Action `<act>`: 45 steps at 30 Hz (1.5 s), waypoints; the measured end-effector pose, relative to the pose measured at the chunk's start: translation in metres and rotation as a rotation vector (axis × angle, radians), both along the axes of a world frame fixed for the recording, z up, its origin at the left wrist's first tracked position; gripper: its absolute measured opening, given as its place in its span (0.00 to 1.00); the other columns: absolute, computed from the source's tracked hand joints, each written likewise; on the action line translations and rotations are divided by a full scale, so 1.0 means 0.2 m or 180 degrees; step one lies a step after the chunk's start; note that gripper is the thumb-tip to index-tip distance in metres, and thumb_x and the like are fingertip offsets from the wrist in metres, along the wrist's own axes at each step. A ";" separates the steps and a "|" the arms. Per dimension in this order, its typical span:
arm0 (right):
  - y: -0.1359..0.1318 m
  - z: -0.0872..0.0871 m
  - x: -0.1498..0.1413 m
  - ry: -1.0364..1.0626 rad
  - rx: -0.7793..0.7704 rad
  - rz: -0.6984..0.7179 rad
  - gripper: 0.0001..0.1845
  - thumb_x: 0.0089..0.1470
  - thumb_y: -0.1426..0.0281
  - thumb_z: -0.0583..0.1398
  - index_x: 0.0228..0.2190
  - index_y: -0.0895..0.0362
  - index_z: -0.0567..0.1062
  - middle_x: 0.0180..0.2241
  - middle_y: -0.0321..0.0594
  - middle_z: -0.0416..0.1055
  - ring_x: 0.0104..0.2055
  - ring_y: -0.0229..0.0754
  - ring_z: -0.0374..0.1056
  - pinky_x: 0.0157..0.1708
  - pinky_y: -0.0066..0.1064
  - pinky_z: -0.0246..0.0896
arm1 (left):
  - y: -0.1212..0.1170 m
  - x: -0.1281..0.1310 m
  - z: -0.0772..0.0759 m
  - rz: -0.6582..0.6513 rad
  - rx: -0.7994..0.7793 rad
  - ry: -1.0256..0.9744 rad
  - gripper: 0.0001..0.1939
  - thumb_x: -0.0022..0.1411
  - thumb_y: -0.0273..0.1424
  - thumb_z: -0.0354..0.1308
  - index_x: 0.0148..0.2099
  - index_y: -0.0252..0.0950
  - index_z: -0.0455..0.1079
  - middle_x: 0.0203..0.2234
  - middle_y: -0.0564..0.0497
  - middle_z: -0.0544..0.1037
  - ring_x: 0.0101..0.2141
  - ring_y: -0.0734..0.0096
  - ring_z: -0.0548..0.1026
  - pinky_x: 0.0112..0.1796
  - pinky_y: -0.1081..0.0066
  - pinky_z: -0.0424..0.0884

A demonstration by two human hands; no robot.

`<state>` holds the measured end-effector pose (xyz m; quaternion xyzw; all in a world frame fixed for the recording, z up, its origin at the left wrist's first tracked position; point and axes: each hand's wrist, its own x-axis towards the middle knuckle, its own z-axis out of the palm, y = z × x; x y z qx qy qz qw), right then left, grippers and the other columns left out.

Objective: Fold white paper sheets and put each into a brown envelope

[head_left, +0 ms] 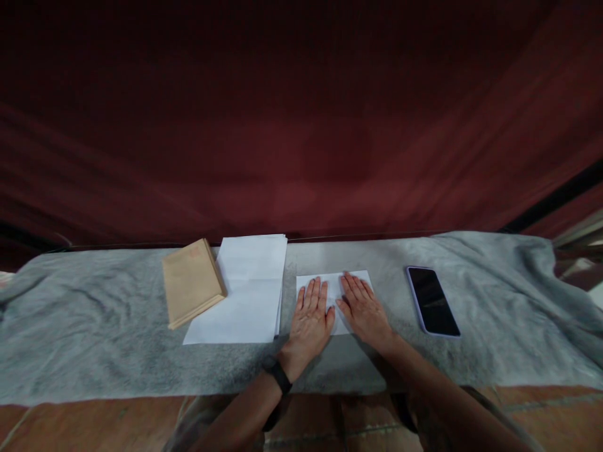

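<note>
A white piece of paper [336, 289], which looks folded, lies flat on the grey cloth in front of me. My left hand [311, 314] rests palm down on its left part, fingers stretched out and pointing away from me. On the right part lies my right hand [365, 311], also flat, with its thumb apart from the fingers. The two thumbs are close together, with a strip of paper showing between them. Both palms hide much of the sheet. To the left is a stack of larger white sheets [249, 301], creased across the middle.
A bundle of brown envelopes [192, 282] overlaps the left side of the white stack. Right of my hands lies a phone [433, 301] in a light purple case. The grey cloth [103, 326] covers the long surface, and a dark red curtain [292, 138] hangs behind it.
</note>
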<state>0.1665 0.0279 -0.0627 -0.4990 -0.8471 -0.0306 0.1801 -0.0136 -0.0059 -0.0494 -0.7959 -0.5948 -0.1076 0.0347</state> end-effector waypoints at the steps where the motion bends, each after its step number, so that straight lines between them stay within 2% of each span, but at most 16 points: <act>1: 0.00 0.00 0.01 -0.0013 0.0032 -0.0036 0.32 0.70 0.60 0.48 0.68 0.64 0.56 0.68 0.55 0.56 0.70 0.51 0.52 0.68 0.47 0.48 | 0.00 -0.01 0.00 0.0033 -0.0009 -0.0005 0.32 0.72 0.36 0.43 0.73 0.29 0.46 0.70 0.38 0.54 0.70 0.57 0.49 0.67 0.50 0.53; 6: 0.00 -0.03 0.08 -0.0110 0.0167 -0.0198 0.33 0.70 0.59 0.48 0.68 0.65 0.55 0.68 0.57 0.55 0.70 0.53 0.53 0.67 0.48 0.50 | -0.01 0.00 0.02 0.0080 -0.0058 -0.0006 0.34 0.73 0.44 0.44 0.73 0.30 0.50 0.71 0.38 0.53 0.71 0.54 0.49 0.68 0.50 0.49; 13: 0.01 -0.06 0.21 -0.0139 0.0343 -0.0491 0.36 0.70 0.58 0.49 0.68 0.70 0.52 0.67 0.64 0.56 0.68 0.60 0.56 0.65 0.54 0.52 | -0.01 0.03 0.04 0.0137 -0.0149 0.0036 0.35 0.73 0.46 0.44 0.72 0.28 0.51 0.71 0.35 0.53 0.70 0.51 0.51 0.67 0.50 0.49; 16: 0.00 -0.04 0.19 -0.0036 0.0342 -0.0449 0.37 0.70 0.60 0.48 0.70 0.68 0.47 0.68 0.63 0.53 0.69 0.60 0.53 0.65 0.55 0.52 | -0.01 0.03 0.03 0.0140 -0.0157 0.0043 0.35 0.73 0.46 0.44 0.72 0.28 0.50 0.71 0.35 0.53 0.70 0.52 0.50 0.68 0.50 0.48; 19: -0.02 -0.02 0.13 0.0023 0.0176 -0.0079 0.35 0.70 0.62 0.46 0.71 0.64 0.44 0.70 0.57 0.50 0.71 0.55 0.50 0.66 0.53 0.52 | -0.01 0.03 0.02 0.0144 -0.0159 0.0066 0.36 0.73 0.46 0.44 0.73 0.28 0.50 0.71 0.35 0.51 0.71 0.52 0.48 0.68 0.50 0.47; 21: -0.05 -0.01 0.09 0.0006 0.0067 0.0165 0.34 0.71 0.63 0.46 0.71 0.63 0.44 0.71 0.55 0.50 0.72 0.53 0.49 0.67 0.52 0.52 | -0.01 0.03 0.02 0.0138 -0.0167 0.0082 0.36 0.73 0.47 0.43 0.73 0.28 0.49 0.71 0.35 0.51 0.71 0.52 0.48 0.68 0.50 0.47; 24: -0.07 -0.01 0.06 -0.0055 0.0031 0.0297 0.33 0.70 0.62 0.46 0.70 0.61 0.48 0.70 0.53 0.51 0.71 0.52 0.49 0.68 0.51 0.49 | -0.01 0.03 0.01 0.0127 -0.0152 0.0096 0.36 0.73 0.46 0.43 0.73 0.28 0.49 0.71 0.36 0.51 0.71 0.52 0.48 0.67 0.50 0.47; 33: -0.06 -0.03 0.10 -0.0184 0.0085 0.0133 0.33 0.70 0.61 0.48 0.70 0.60 0.50 0.71 0.54 0.49 0.71 0.54 0.49 0.67 0.50 0.50 | -0.01 0.03 0.02 0.0027 -0.0054 0.0080 0.33 0.74 0.44 0.42 0.71 0.26 0.53 0.70 0.36 0.54 0.70 0.53 0.50 0.68 0.50 0.46; 39: -0.05 -0.04 0.14 -0.0137 0.0180 0.0054 0.34 0.70 0.60 0.48 0.70 0.60 0.49 0.71 0.55 0.49 0.70 0.55 0.53 0.66 0.51 0.52 | -0.02 0.03 0.04 -0.0145 -0.0046 0.0025 0.29 0.74 0.42 0.44 0.72 0.38 0.55 0.71 0.45 0.56 0.70 0.55 0.52 0.68 0.47 0.46; 45: -0.02 -0.07 0.21 -0.0073 0.0435 -0.0149 0.36 0.69 0.59 0.49 0.70 0.64 0.49 0.68 0.60 0.54 0.68 0.59 0.56 0.64 0.55 0.53 | -0.01 0.04 0.06 -0.0152 -0.0109 0.0081 0.29 0.74 0.42 0.43 0.71 0.36 0.56 0.70 0.44 0.57 0.70 0.55 0.53 0.68 0.48 0.46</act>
